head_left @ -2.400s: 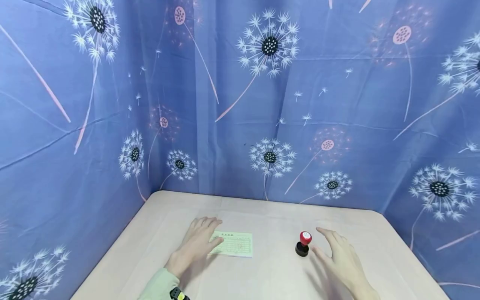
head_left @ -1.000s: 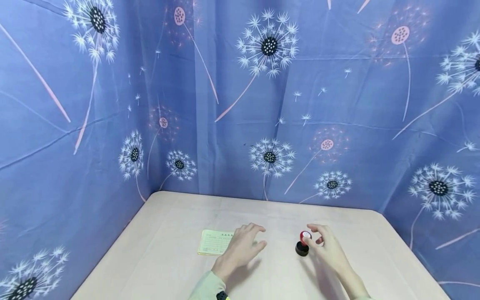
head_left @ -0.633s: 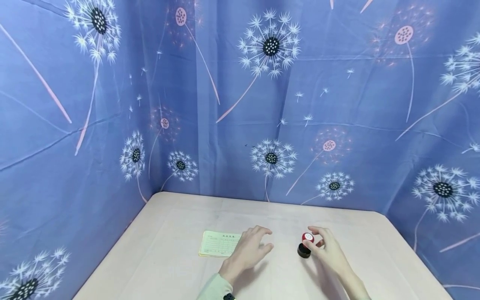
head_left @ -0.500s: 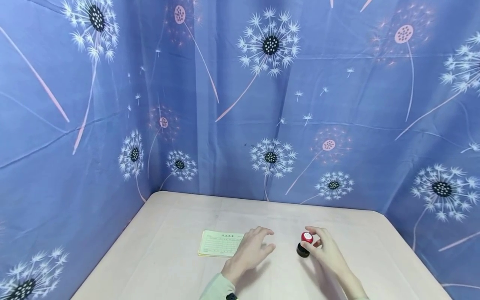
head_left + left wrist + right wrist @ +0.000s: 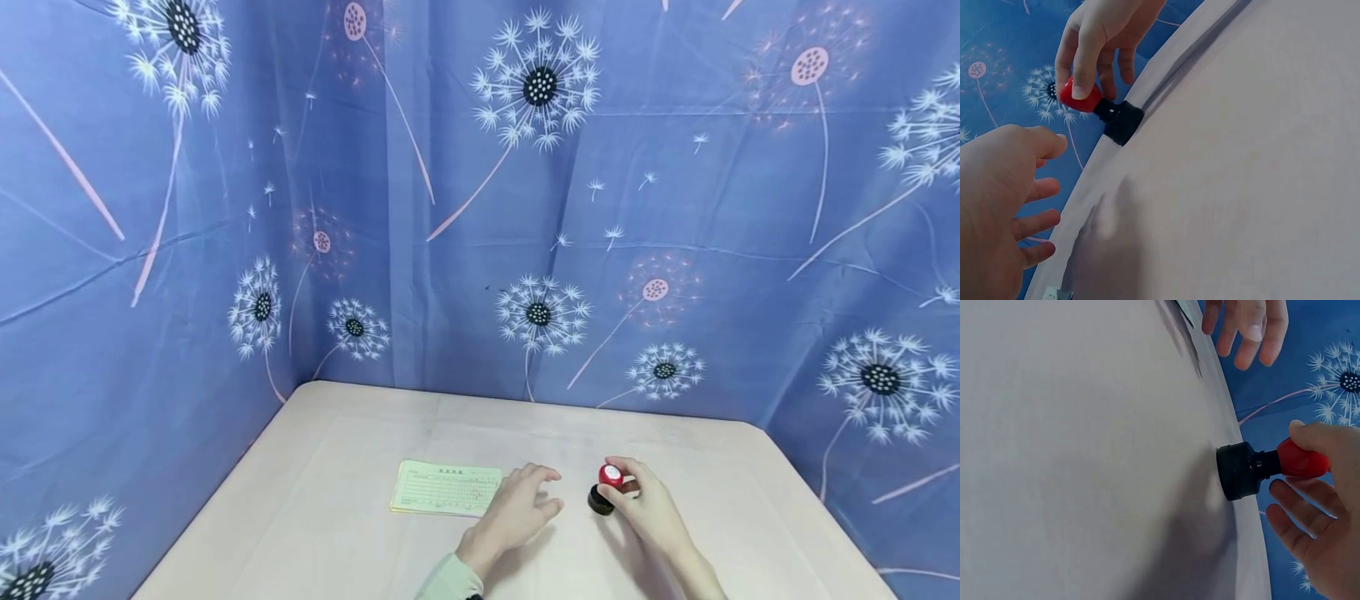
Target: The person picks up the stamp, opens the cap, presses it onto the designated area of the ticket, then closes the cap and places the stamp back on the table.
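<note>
A hand stamp with a red knob [image 5: 611, 476] and a black round base [image 5: 600, 501] stands on the right half of the table. My right hand [image 5: 651, 510] pinches the knob between thumb and fingers; the right wrist view shows the other fingers hanging loosely below the red knob [image 5: 1302, 460]. The black base [image 5: 1124, 124] is at the tabletop, and whether it touches is hard to tell. My left hand [image 5: 517, 510] hovers above the table with fingers spread and nothing in it. Left of it lies a green receipt pad [image 5: 442, 488], its right lower corner hidden by that hand.
The pale tabletop [image 5: 360, 533] reaches back to a blue dandelion-print curtain [image 5: 465, 333], which also runs along the left and right sides. In the left wrist view the left hand casts a shadow on the table.
My left hand has moved right, off the receipt pad, towards the stamp. My right hand has come from beside the stamp to a pinch on its red knob.
</note>
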Demonstrator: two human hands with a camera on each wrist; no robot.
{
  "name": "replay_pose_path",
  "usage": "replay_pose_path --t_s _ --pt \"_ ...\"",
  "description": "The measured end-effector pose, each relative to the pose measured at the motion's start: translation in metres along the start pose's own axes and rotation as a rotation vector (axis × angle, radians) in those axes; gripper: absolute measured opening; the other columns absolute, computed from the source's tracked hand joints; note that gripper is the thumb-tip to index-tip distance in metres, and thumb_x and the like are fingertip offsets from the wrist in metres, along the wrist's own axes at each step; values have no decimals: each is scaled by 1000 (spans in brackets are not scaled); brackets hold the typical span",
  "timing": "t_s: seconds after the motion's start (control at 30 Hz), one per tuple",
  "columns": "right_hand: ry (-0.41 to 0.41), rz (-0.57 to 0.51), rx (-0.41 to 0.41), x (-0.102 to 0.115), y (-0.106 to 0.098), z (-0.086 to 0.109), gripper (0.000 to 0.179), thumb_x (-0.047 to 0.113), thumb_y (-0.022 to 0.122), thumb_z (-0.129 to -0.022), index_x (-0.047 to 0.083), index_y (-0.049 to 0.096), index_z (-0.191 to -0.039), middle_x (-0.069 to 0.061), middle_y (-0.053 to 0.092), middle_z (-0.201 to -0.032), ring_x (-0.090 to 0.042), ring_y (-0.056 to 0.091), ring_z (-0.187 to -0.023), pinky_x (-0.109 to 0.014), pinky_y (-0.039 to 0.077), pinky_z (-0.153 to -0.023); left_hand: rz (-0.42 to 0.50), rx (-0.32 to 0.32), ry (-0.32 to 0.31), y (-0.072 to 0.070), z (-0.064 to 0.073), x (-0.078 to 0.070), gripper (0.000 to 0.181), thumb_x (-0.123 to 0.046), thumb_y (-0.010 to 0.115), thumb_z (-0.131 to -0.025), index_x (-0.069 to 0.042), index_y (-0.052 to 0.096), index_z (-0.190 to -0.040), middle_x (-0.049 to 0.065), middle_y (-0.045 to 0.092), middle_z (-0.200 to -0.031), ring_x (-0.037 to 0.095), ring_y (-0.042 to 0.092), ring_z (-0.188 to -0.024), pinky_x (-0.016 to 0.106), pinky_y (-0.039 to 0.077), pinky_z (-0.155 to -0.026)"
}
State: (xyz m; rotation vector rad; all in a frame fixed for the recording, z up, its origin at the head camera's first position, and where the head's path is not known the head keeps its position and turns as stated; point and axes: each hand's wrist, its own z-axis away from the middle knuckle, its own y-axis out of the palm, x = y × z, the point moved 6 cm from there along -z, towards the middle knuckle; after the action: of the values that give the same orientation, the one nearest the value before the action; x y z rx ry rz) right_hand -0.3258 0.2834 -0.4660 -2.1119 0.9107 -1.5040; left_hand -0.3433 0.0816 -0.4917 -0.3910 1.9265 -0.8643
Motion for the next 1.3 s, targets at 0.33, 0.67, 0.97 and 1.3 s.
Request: replay_pose_path --t_s 0.33,0.67,0.97,1.3 --pt "-17 -30 -23 11 -6 2 43 26 73 -81 13 59 -120 -3 65 -106 -15 62 -83 -23 50 -69 -15 0 38 7 -4 -11 39 -38 60 -87 -26 57 -124 -14 56 -120 10 52 -109 32 41 -95" --pt "-39 -76 -32 27 -14 5 41 28 72 -82 14 60 -119 -1 67 -102 -5 62 -82 -22 51 -69 20 20 15 12 -2 -12 40 -37 60 -87 -26 55 -126 -15 55 -120 9 51 -111 32 43 -95" --pt "-24 -108 -27 36 -19 8 41 31 71 -82 20 60 -120 1 66 -103 -6 62 -84 -22 51 -71 48 6 42 9 0 -14 41 -39 59 -87 -28 54 -126 -15 56 -119 8 52 -111 31 43 -95" --pt "-9 -200 3 68 -30 19 39 20 72 -82 12 60 -119 -7 66 -104 -8 63 -83 -22 52 -70 127 21 56 11 2 -20 53 -49 61 -85 -25 51 -131 -13 57 -118 7 54 -107 27 47 -88"
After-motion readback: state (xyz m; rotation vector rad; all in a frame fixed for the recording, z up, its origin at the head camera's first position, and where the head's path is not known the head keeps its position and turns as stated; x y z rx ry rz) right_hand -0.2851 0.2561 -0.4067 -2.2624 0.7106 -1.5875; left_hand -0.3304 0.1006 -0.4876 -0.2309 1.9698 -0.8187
